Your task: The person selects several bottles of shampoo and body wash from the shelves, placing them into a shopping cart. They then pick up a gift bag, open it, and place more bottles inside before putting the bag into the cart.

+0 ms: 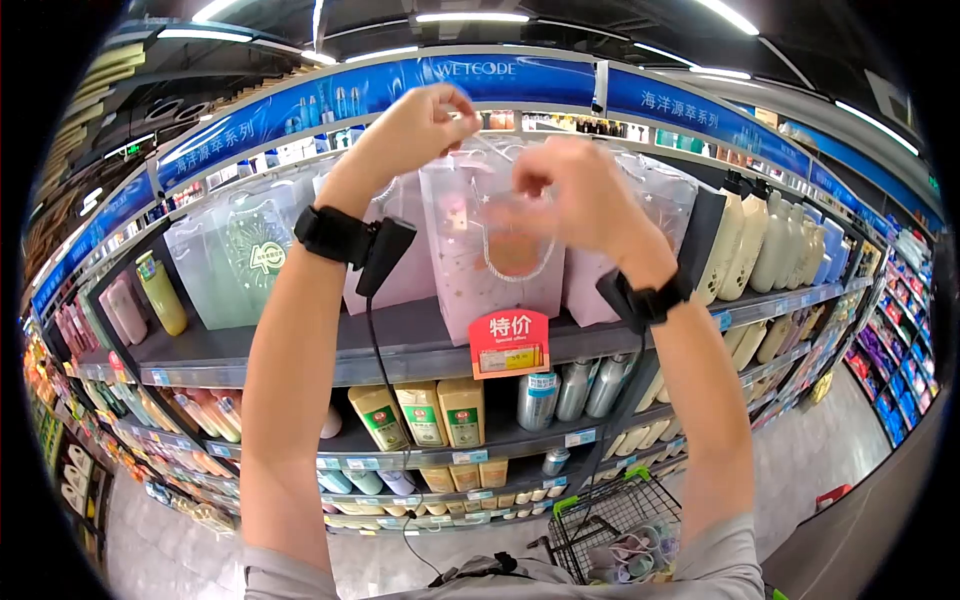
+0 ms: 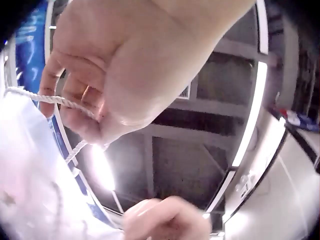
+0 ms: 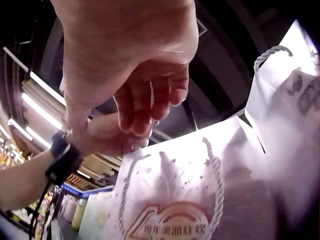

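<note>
A pale pink gift bag (image 1: 455, 285) with stars and a printed emblem stands on the upper shelf, straight ahead. My left hand (image 1: 415, 130) is over the bag's top and pinches a white twisted rope handle (image 2: 55, 100), clearest in the left wrist view. The other rope handle (image 3: 218, 185) hangs down the bag's front in the right wrist view. Just above and in front of the bag is my right hand (image 1: 580, 195), blurred in the head view. Its fingers (image 3: 159, 97) curl loosely with nothing between them.
More gift bags (image 1: 225, 260) line the shelf on both sides. Cream bottles (image 1: 740, 240) stand at the right. A red price sign (image 1: 509, 345) sticks up from the shelf edge (image 1: 400, 365). Below, a shopping cart (image 1: 610, 520) holds some items. A cable (image 1: 378, 350) hangs from the left wrist camera.
</note>
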`<state>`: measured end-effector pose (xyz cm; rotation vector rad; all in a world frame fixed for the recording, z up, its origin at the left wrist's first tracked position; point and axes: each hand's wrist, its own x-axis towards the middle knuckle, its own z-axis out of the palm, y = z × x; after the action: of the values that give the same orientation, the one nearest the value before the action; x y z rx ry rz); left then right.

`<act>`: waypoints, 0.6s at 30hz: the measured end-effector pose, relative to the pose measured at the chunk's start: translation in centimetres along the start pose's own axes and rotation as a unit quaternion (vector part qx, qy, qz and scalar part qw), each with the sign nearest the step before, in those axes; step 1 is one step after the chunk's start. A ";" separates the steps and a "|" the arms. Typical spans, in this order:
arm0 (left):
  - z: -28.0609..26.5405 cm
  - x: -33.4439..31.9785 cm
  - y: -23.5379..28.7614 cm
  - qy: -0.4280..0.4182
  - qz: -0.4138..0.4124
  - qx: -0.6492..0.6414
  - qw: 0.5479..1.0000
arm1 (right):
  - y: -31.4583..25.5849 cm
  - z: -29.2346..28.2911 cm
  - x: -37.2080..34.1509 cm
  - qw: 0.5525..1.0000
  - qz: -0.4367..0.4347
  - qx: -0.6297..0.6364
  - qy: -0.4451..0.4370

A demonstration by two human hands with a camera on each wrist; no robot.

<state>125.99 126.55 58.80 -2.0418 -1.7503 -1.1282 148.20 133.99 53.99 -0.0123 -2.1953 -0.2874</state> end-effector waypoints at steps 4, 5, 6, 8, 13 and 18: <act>-0.2 0.7 2.3 0.047 0.042 -0.199 0.978 | 0.5 5.1 -3.3 0.979 -0.138 -0.151 -0.009; 0.1 0.9 3.1 0.072 0.092 -0.181 0.976 | 1.0 6.3 -4.0 0.973 -0.145 -0.178 -0.020; 0.2 1.1 3.4 0.098 0.141 -0.164 0.971 | 0.8 6.5 -4.2 0.966 -0.152 -0.206 -0.030; -0.1 1.6 3.3 0.017 0.110 -0.156 0.981 | 1.1 5.8 -4.3 0.968 -0.150 -0.193 -0.049; 1.9 1.3 4.7 0.076 0.128 -0.178 0.973 | -1.1 1.1 -3.1 0.980 0.046 0.063 -0.183; 2.2 0.6 5.0 0.116 0.140 -0.280 0.943 | -0.5 5.0 -6.1 0.958 -0.066 -0.123 -0.252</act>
<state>131.43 127.07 59.18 -2.2341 -1.0572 -1.8273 147.83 135.10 46.15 -0.0864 -2.6555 -0.6952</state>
